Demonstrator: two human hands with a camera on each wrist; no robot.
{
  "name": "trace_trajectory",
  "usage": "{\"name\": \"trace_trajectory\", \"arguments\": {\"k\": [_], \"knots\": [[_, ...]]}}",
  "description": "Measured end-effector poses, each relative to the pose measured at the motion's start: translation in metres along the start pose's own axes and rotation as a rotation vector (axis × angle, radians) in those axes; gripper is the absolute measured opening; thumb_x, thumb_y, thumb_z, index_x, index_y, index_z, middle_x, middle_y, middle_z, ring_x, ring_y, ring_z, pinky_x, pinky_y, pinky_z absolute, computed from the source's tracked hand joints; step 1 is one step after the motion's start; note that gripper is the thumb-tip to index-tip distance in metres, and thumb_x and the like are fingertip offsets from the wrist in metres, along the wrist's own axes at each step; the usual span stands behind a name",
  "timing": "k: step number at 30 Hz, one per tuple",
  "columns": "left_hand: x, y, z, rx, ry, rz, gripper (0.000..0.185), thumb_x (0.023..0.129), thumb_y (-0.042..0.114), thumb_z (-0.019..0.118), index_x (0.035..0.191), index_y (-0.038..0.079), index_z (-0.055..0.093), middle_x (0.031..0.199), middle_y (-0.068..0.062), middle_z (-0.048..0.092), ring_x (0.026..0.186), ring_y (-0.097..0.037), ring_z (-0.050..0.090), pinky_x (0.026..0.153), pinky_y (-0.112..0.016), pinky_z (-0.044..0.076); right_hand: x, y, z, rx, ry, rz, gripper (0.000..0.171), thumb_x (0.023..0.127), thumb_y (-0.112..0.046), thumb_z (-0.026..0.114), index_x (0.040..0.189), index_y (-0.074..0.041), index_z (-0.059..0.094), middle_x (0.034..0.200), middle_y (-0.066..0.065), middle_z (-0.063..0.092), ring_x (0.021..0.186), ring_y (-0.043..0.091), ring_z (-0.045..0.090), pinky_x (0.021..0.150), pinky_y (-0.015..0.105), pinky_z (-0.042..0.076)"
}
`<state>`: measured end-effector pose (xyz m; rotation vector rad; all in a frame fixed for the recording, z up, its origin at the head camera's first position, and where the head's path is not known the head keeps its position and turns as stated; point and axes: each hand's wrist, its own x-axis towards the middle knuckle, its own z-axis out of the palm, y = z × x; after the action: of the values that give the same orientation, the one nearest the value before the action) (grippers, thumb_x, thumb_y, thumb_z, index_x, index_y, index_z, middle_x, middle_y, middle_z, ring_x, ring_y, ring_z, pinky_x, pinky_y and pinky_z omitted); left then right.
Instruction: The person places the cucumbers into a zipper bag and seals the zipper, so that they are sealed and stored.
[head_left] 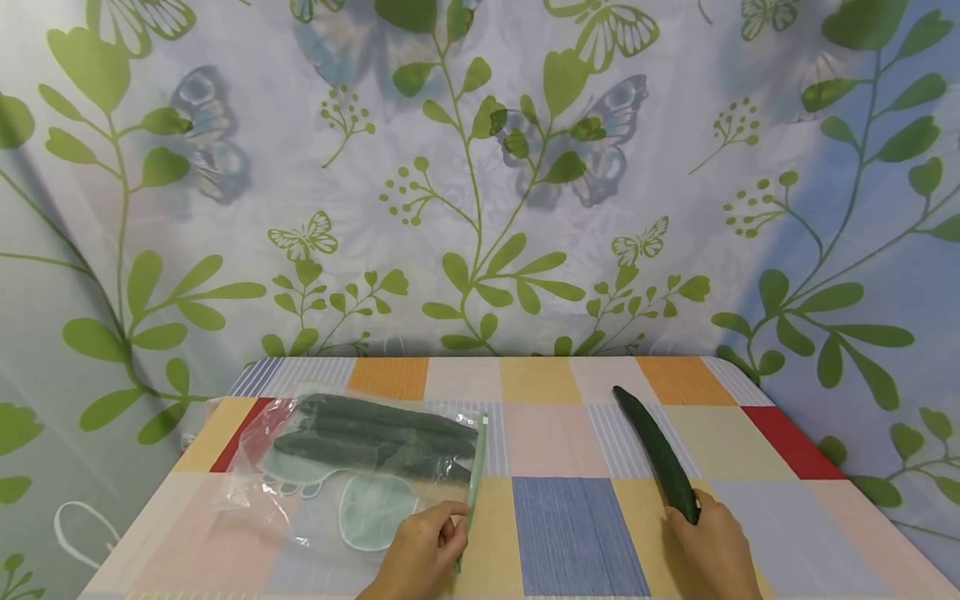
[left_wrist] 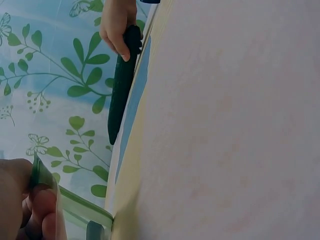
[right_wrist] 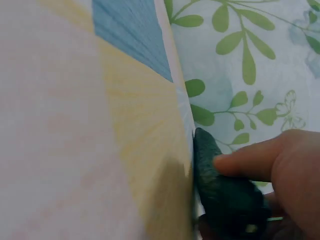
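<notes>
A clear zip bag (head_left: 352,467) with a green seal strip (head_left: 476,467) lies on the left of the table and holds two dark cucumbers (head_left: 390,433). My left hand (head_left: 423,550) pinches the near end of that strip (left_wrist: 47,180). A third long cucumber (head_left: 658,454) lies on the right of the table. My right hand (head_left: 712,550) grips its near end, fingers curled round it (right_wrist: 225,195). The left wrist view also shows this cucumber (left_wrist: 122,85) and the right hand (left_wrist: 116,25).
The table carries a checked cloth (head_left: 577,525) in pastel, blue, orange and red squares. A curtain printed with green leaves and butterflies (head_left: 480,167) hangs right behind the far table edge and at both sides.
</notes>
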<state>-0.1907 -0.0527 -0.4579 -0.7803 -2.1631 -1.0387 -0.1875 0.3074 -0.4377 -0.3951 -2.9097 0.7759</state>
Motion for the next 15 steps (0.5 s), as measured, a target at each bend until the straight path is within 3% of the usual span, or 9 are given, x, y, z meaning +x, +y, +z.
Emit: {"name": "trace_trajectory", "arguments": {"k": [3, 7, 11, 15], "knots": [[-0.001, -0.001, 0.000, 0.002, 0.005, 0.007, 0.021, 0.064, -0.007, 0.065, 0.082, 0.003, 0.065, 0.053, 0.013, 0.041, 0.052, 0.014, 0.024, 0.044, -0.002, 0.028, 0.001, 0.002, 0.002, 0.046, 0.061, 0.014, 0.055, 0.087, -0.023, 0.052, 0.121, 0.019, 0.041, 0.107, 0.040, 0.052, 0.094, 0.050, 0.053, 0.076, 0.054, 0.043], [-0.001, -0.002, 0.001, 0.006, 0.005, 0.008, 0.021, 0.063, -0.007, 0.065, 0.081, 0.003, 0.065, 0.053, 0.013, 0.041, 0.052, 0.013, 0.024, 0.045, -0.002, 0.028, 0.001, 0.008, 0.003, 0.090, 0.132, 0.029, 0.054, 0.092, -0.025, 0.046, 0.125, 0.018, 0.039, 0.114, 0.041, 0.047, 0.102, 0.054, 0.047, 0.081, 0.057, 0.040], [-0.001, -0.001, 0.002, 0.007, 0.012, 0.017, 0.019, 0.064, -0.007, 0.065, 0.081, 0.003, 0.065, 0.052, 0.013, 0.040, 0.052, 0.013, 0.025, 0.045, -0.002, 0.028, 0.001, 0.012, 0.002, 0.153, 0.172, 0.060, 0.053, 0.093, -0.030, 0.044, 0.125, 0.012, 0.044, 0.116, 0.037, 0.050, 0.096, 0.047, 0.053, 0.071, 0.045, 0.045], [0.000, -0.003, 0.002, 0.017, 0.021, 0.034, 0.019, 0.064, -0.006, 0.066, 0.080, 0.003, 0.064, 0.052, 0.013, 0.041, 0.052, 0.014, 0.025, 0.045, -0.002, 0.029, 0.000, 0.008, 0.001, 0.210, 0.166, 0.068, 0.053, 0.091, -0.036, 0.047, 0.125, 0.006, 0.048, 0.114, 0.032, 0.055, 0.083, 0.032, 0.054, 0.062, 0.031, 0.041]]}}
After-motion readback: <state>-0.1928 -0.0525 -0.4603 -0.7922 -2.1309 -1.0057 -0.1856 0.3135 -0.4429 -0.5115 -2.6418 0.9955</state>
